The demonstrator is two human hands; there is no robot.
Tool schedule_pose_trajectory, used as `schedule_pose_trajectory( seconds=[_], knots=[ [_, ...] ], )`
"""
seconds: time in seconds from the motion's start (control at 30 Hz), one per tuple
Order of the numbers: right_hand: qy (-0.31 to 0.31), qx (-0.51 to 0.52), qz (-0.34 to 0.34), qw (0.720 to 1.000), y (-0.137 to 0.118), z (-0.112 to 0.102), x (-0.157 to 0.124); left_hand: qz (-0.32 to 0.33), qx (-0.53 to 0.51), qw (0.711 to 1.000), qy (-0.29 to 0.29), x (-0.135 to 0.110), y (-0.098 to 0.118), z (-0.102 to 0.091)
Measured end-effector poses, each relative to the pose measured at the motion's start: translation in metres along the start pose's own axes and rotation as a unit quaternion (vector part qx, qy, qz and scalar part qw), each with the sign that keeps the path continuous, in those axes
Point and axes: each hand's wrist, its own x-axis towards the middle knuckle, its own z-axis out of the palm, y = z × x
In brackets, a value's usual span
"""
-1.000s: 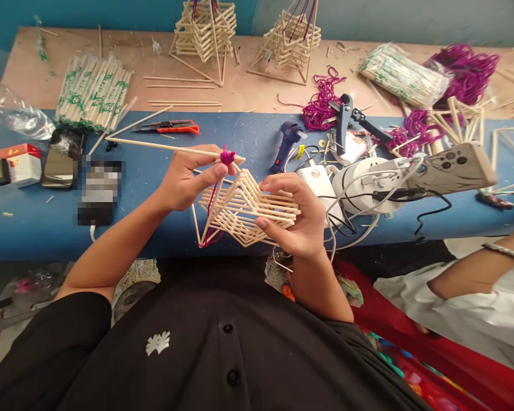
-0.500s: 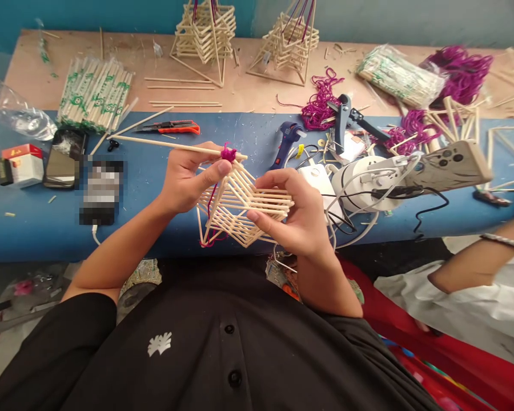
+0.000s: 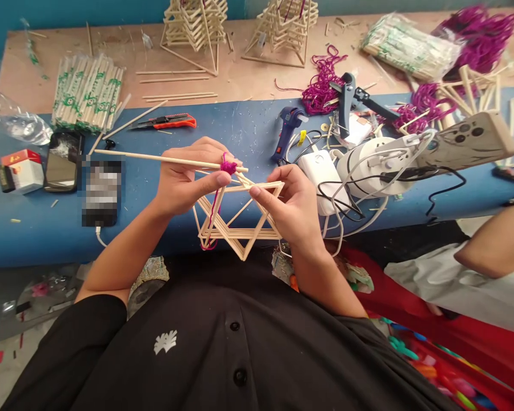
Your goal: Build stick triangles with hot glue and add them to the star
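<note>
My left hand (image 3: 192,174) pinches the top of a stick frame, where purple yarn (image 3: 228,165) is wound round the joined stick ends. From that joint a long wooden stick (image 3: 141,157) runs out to the left. The star-shaped stack of sticks (image 3: 240,233) hangs below, its layers lined up so that it looks like a star outline. On its right side my right hand (image 3: 293,205) grips a corner of the stack between thumb and fingers. A strand of purple yarn drops along the frame's left side.
Behind my hands lie an orange utility knife (image 3: 167,121), a blue glue gun (image 3: 286,134) and packs of wrapped chopsticks (image 3: 88,94). Chargers and cables (image 3: 321,177) crowd the right, with a phone (image 3: 471,137). Two finished-looking stick structures (image 3: 195,25) stand at the back. Another person's arm (image 3: 497,240) is at right.
The stick stack has been turned in my hands, so its layers now overlap into a star outline instead of showing from the side. The other person's forearm has shifted right.
</note>
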Motion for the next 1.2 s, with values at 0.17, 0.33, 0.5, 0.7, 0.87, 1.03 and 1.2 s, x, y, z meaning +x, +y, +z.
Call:
schedule_pose_trajectory(
  seconds=[0.17, 0.33, 0.5, 0.7, 0.87, 1.03, 1.2],
  knots=[
    [0.046, 0.013, 0.009, 0.999, 0.023, 0.011, -0.001, 0.013, 0.032, 0.999, 0.026, -0.004, -0.005, 0.003],
    [0.041, 0.050, 0.053, 0.997, 0.043, 0.019, -0.006, 0.027, 0.037, 0.998, 0.044, -0.007, -0.009, 0.002],
    [0.070, -0.039, -0.014, 0.997, 0.056, 0.005, -0.024, 0.041, 0.009, 0.997, 0.059, -0.013, -0.012, -0.002],
    [-0.038, -0.130, -0.119, 0.984, 0.059, -0.013, -0.051, 0.044, 0.058, 0.993, 0.092, -0.031, -0.017, -0.008],
    [-0.062, -0.266, -0.197, 0.942, 0.056, -0.017, -0.057, 0.015, 0.056, 0.980, 0.191, -0.073, -0.020, -0.010],
    [-0.060, -0.217, -0.205, 0.952, 0.054, -0.011, -0.054, -0.053, 0.044, 0.993, 0.094, -0.111, -0.015, -0.004],
    [-0.050, -0.194, -0.224, 0.954, 0.058, -0.008, -0.054, -0.028, 0.124, 0.989, 0.073, -0.115, -0.010, 0.001]
  ],
)
